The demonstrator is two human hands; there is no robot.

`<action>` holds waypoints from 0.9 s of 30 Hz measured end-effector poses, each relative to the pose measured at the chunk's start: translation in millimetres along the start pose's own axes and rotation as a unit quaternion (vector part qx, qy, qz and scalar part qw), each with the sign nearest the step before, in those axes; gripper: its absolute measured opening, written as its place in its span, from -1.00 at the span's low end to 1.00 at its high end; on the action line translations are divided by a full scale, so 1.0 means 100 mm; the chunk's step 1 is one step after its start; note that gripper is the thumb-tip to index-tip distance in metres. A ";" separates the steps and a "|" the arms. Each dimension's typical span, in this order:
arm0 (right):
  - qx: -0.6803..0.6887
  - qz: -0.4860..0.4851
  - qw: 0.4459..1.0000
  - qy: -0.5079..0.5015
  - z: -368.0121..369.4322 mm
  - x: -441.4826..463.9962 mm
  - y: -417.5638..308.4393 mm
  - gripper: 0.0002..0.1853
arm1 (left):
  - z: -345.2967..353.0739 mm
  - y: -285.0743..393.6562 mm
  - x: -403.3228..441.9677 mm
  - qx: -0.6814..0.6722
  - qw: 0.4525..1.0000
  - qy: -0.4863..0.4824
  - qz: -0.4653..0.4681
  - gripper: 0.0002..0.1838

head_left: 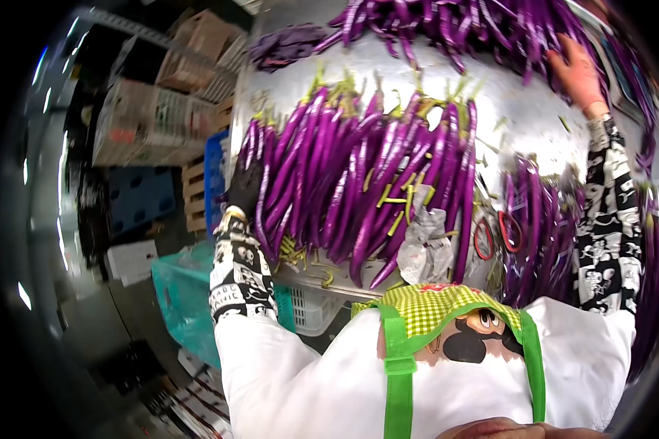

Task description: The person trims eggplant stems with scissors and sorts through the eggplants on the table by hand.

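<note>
Long purple eggplants (326,164) lie side by side in a wide pile on the metal table (520,121). At the pile's left edge is my left hand (244,186) in a dark glove, against the outermost eggplants; its fingers are hard to make out. My right hand (577,73), bare or in a thin pinkish covering, reaches to the far heap of eggplants (483,29), its fingers apart at the heap's near edge. Red-handled scissors (483,238) lie right of the near pile, beside crumpled plastic (426,245). Cut green stems (395,201) are scattered over the pile.
A dark cloth (285,45) lies at the table's far left. More eggplants (538,219) are bunched near my right forearm. Left of the table stand cardboard boxes (150,124), a blue pallet (140,196), a teal plastic bag (187,293) and a white basket (316,311).
</note>
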State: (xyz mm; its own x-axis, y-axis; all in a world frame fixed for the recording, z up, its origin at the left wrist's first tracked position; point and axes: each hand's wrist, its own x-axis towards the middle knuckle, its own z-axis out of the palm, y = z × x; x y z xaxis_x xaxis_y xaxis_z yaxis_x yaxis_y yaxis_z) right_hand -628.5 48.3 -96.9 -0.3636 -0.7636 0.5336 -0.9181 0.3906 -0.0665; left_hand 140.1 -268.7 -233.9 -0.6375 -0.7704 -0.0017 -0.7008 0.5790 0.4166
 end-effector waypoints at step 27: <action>0.533 0.111 0.790 -0.281 -0.98 -2.49 -3.75 -0.58 | 0.36 3.59 -0.86 -0.594 0.794 -0.091 0.095 -0.66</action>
State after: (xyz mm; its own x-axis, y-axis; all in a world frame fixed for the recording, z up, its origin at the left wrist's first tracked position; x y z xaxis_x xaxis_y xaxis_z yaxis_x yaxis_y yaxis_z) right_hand -178.3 142.2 -121.9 -0.2717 -0.9619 -0.0297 -0.3237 0.1204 -0.9384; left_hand -68.0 15.2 -116.7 -0.8065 -0.5860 0.0782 0.1410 -0.0623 0.9880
